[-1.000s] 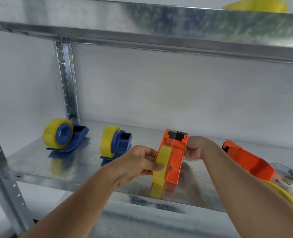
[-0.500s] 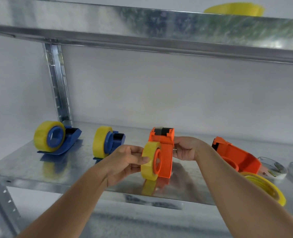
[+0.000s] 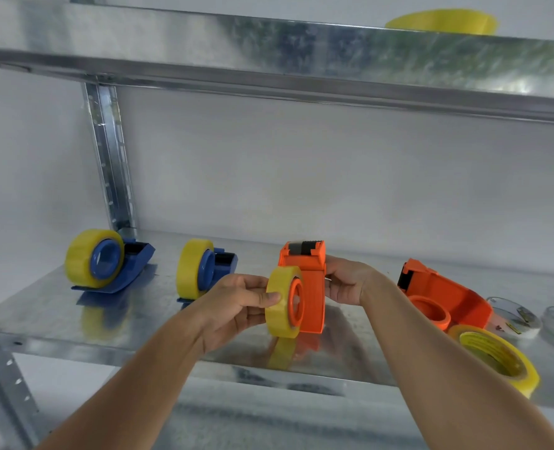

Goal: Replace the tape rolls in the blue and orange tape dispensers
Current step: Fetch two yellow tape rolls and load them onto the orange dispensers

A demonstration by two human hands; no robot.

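Turned since the picture of a second ago, the orange dispenser (image 3: 311, 297) now shows its open side more toward the camera, so that the orange hub inside the yellow tape roll (image 3: 280, 302) can be seen, and it stands a little more to the left in the view. It rests upright on the metal shelf (image 3: 58, 316), near the front edge. The left hand (image 3: 236, 306) has its fingers and thumb curled on the roll, with the thumb pressing on the yellow outer face; the right hand (image 3: 347, 282) grips the body of the dispenser from the far side. I judge that the step in hand is the seating of the new roll on the hub of this dispenser; the roll seems to be already on it, but I cannot tell if it is pushed fully home. The next move probably calls for pushing the roll tight and then drawing the free end of the tape up to the toothed blade at the top. To the left, two blue dispensers (image 3: 107, 263) (image 3: 204, 269) already carry yellow rolls. To the right, a second orange dispenser (image 3: 444, 297) lies with its hub bare, and a loose yellow roll (image 3: 496, 355) lies just beside it, so this one is still to be done.
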